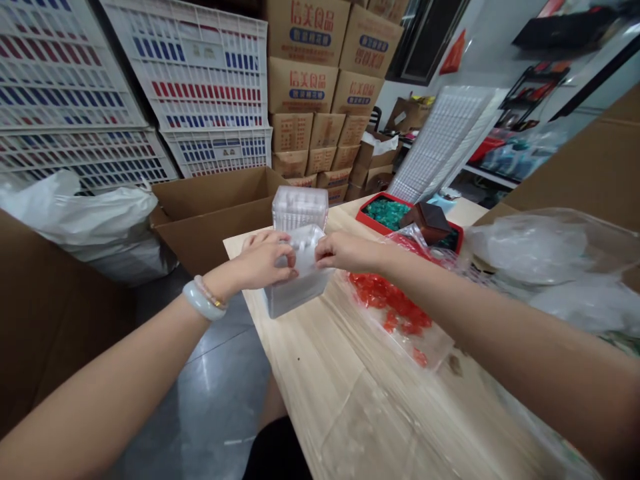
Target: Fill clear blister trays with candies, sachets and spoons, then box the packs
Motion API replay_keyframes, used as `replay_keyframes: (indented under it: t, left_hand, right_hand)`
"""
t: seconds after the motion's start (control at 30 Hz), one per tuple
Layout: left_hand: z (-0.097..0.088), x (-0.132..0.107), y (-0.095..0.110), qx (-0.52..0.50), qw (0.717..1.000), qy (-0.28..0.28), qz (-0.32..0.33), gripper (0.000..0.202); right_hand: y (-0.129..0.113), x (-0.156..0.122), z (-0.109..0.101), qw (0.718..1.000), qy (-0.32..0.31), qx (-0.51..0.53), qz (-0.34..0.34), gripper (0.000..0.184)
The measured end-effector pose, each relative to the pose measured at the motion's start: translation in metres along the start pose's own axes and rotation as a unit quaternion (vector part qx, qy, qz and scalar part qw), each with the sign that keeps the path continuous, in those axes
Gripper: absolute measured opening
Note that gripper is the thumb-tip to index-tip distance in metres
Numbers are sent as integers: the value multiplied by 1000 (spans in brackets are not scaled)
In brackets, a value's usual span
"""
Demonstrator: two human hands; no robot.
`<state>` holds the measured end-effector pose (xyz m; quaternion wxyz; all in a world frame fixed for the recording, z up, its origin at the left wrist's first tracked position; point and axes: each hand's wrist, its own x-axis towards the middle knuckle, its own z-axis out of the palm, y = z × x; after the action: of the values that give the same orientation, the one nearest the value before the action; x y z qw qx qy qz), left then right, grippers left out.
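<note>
A stack of clear plastic trays (296, 298) stands near the left edge of the wooden table (320, 373). My left hand (267, 259) grips its top left side, with thumb and fingers curled over it. Pinched together, the fingers of my right hand (343, 252) hold the stack's upper right edge. Right behind it is another clear plastic stack (300, 203). Under and beside my right forearm lies a clear bag of red wrapped pieces (385, 300), partly hidden by the arm.
A red tray (367, 220) with green wrapped pieces and a dark brown box (427, 222) is at the table's back. An open carton (210, 220) adjoins the left edge. Clear plastic bags (535, 247) lie right. White crates (200, 67) and stacked cartons (305, 87) rise behind.
</note>
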<state>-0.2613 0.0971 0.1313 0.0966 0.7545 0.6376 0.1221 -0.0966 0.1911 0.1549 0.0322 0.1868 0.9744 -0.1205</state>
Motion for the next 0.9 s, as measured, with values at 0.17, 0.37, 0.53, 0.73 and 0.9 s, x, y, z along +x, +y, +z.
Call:
replay_keyframes:
  t: [0.17, 0.37, 0.53, 0.73, 0.9]
  left_hand:
    - [9, 0, 18, 68, 997, 24, -7, 13]
    - [-19, -29, 57, 153, 975, 156, 43, 15]
    - [12, -99, 99, 117, 974, 156, 113, 18]
    - [132, -114, 119, 91, 994, -14, 62, 26]
    - [141, -98, 141, 51, 992, -23, 115, 25]
  right_hand:
    - [-18, 0, 11, 974, 13, -220, -47, 15]
    - [-34, -32, -6, 943, 155, -282, -83, 21]
    - [-59, -157, 27, 905, 372, -163, 126, 27]
    - [-128, -287, 188, 954, 160, -42, 248, 34]
    - [-149, -284, 232, 908, 222, -38, 353, 41]
